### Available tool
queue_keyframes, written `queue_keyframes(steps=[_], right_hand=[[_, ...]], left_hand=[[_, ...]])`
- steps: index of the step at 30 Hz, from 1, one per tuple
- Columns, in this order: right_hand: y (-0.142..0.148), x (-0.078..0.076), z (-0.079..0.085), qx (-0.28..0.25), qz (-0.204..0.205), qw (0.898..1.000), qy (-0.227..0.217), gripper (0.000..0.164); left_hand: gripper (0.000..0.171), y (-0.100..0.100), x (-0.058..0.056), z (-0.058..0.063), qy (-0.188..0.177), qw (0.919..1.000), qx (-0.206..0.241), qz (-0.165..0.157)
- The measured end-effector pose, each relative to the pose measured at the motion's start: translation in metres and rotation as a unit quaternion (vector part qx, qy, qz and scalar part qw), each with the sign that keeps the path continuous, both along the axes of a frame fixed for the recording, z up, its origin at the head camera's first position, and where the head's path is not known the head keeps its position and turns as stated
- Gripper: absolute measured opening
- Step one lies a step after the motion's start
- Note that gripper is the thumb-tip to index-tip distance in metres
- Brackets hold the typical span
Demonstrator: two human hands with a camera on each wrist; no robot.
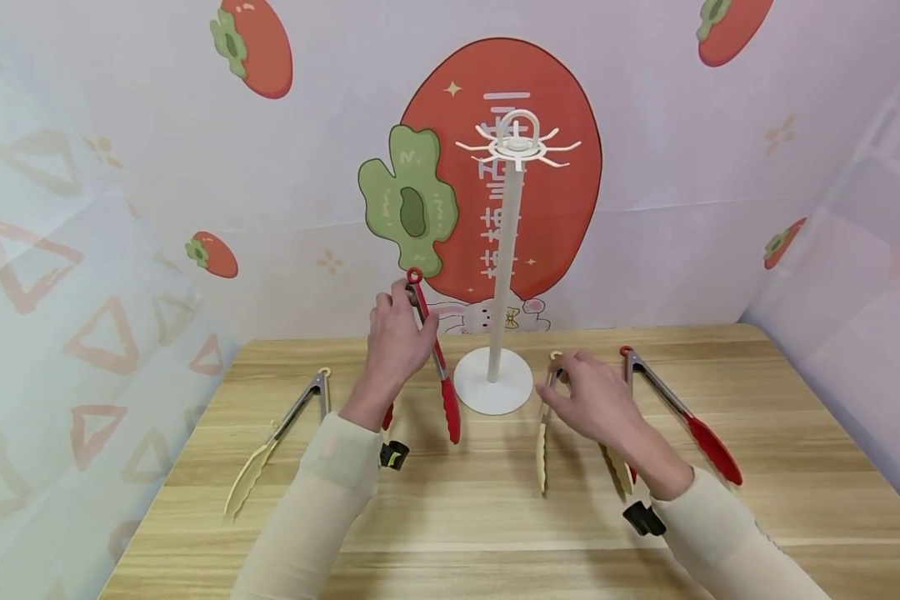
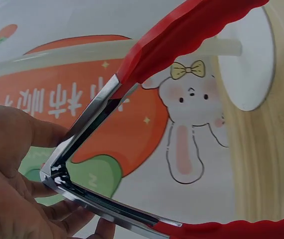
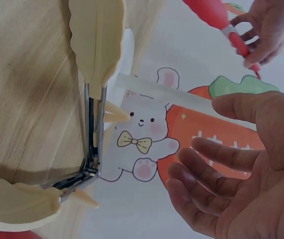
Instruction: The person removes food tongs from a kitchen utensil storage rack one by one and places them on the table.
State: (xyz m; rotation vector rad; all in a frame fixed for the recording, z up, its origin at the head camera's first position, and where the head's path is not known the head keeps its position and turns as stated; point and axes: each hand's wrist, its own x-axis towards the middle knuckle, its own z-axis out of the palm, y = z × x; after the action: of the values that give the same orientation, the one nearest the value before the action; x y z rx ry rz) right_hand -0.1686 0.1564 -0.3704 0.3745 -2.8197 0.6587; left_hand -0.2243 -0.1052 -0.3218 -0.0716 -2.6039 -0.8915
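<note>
My left hand (image 1: 399, 337) grips a pair of red-tipped tongs (image 1: 452, 408) near the hinge end, above the back of the table. In the left wrist view the tongs' metal arms (image 2: 89, 107) spread wide, with the thumb on one arm and fingers on the other. My right hand (image 1: 596, 400) hovers over cream-tipped tongs (image 1: 542, 458), which stand spread on the table. In the right wrist view its relaxed fingers (image 3: 207, 172) are apart from those cream-tipped tongs (image 3: 97, 45). Between my hands stands a white rack (image 1: 506, 250) with several hooks on top.
Another pair of cream-tipped tongs (image 1: 251, 479) is at the table's left. Red-tipped tongs (image 1: 712, 450) lie on the right, partly hidden by my right hand and arm. The rack's round base (image 1: 468, 392) stands near the table's back edge, before a printed backdrop (image 1: 307, 167).
</note>
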Motion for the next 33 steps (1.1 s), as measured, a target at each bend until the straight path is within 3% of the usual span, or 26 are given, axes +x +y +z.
queue_keyframes(steps=[7,16,33], right_hand=[[-0.004,0.005,0.0,0.003,0.01,1.0,-0.006,0.028],[-0.005,0.007,0.0,0.004,0.015,1.0,-0.008,0.032],[-0.008,0.013,0.0,-0.003,0.034,0.999,0.014,0.028]], left_hand=[[0.056,-0.005,-0.005,-0.017,-0.079,0.9966,-0.016,0.019],[0.061,-0.006,-0.012,-0.028,-0.143,0.9877,-0.048,0.039],[0.058,-0.003,-0.024,-0.048,-0.224,0.9682,-0.087,0.07]])
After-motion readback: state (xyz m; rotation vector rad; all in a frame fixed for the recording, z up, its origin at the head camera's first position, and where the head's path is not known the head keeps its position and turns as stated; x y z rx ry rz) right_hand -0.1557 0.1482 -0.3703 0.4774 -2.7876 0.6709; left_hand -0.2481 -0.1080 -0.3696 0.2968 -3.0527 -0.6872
